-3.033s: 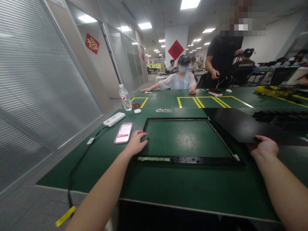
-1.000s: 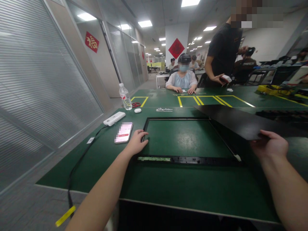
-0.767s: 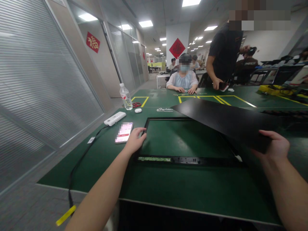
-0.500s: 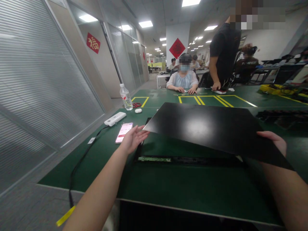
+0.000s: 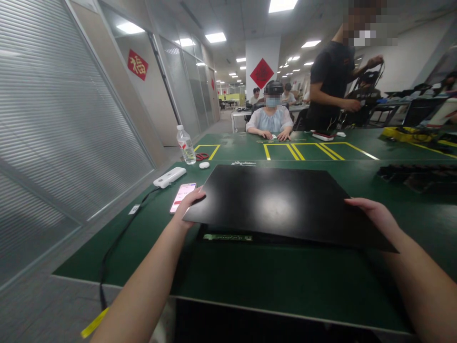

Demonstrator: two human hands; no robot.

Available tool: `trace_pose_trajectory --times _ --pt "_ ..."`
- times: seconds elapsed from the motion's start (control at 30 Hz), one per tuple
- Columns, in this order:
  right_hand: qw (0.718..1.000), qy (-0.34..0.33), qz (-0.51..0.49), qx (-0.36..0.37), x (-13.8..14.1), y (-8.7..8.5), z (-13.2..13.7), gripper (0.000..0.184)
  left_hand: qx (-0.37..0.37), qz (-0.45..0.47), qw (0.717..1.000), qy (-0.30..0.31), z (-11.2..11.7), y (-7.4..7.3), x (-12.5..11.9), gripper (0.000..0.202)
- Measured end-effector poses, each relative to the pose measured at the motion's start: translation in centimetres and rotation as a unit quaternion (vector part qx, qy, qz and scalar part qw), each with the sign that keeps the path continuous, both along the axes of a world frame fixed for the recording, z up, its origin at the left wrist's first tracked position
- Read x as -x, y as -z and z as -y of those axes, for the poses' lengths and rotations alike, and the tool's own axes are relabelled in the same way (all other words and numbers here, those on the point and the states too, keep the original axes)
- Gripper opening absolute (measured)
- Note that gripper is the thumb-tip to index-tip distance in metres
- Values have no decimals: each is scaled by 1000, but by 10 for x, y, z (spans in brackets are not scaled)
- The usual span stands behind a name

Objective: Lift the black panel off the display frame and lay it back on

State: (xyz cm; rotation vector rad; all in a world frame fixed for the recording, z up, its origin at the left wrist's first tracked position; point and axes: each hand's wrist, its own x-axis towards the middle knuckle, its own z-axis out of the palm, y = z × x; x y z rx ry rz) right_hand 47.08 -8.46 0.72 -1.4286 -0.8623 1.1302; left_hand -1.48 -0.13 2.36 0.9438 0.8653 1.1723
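Note:
A thin glossy black panel (image 5: 271, 202) is held between my two hands above the green table. Its left edge is pinched by my left hand (image 5: 189, 205), the thumb on top and the fingers underneath. On the opposite edge my right hand (image 5: 374, 216) grips with its thumb above, while its other fingers are mostly hidden below. Under the panel lies a dark frame with a green circuit strip (image 5: 227, 237) showing along its near side; the panel covers the rest of it. Close to my left wrist lies a phone (image 5: 182, 196) with a lit screen.
A white power bank (image 5: 169, 177) with a black cable, an earbud case (image 5: 204, 165), a water bottle (image 5: 186, 145) and red-handled scissors (image 5: 202, 156) stand at the left. Dark parts (image 5: 410, 176) lie at the right. One person sits opposite; another stands behind the table.
The panel has moved left and nearer, covering more of the frame. My left hand has closed on its edge; my right hand moved left with it. The standing person has lifted their hands from the table.

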Motion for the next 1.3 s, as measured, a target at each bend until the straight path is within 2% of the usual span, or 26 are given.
trace_pose_trajectory --times 0.07,0.2,0.3,0.53,0.7,0.87,1.07,1.3 --pt "999 -24 -31 29 4 -1 -1 20 -3 18 999 -39 2 -5 0 52" --pt "998 -49 -28 -9 5 -1 -6 33 7 46 994 -98 4 -12 -1 37" --pt "998 -40 -46 -3 3 0 -8 40 12 46 992 -116 4 -14 -2 31" --pt "999 -6 -47 23 0 6 -10 36 6 32 994 -100 5 -14 -6 28" --pt "998 3 -55 23 2 8 -10 38 6 23 995 -98 1 -6 -3 30" --pt "999 21 -26 4 1 12 -12 39 -2 0 999 -54 -3 4 -2 41" --pt "995 90 33 4 4 12 -13 39 37 -36 997 -51 1 6 -12 54" --pt "993 39 98 -49 3 20 -15 38 36 -34 997 -55 -2 6 -7 56"
